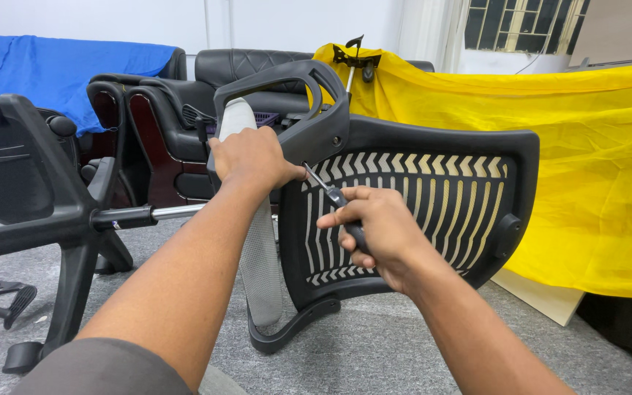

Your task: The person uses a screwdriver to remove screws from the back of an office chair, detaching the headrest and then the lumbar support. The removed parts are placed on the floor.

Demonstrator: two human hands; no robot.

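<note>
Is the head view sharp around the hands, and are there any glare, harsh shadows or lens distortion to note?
Head view: both the left hand and the right hand holding the slim metal-shafted screwdriver are sharp, as is the black slotted plastic chair back; lighting is even and soft, without harsh shadows; the barred window is bright but not glaring; wide-angle stretch shows at the forearms.

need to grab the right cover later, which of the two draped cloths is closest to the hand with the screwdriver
The yellow cloth, draped just behind the chair seat on the right hand's side. The blue cloth lies far back left.
</note>
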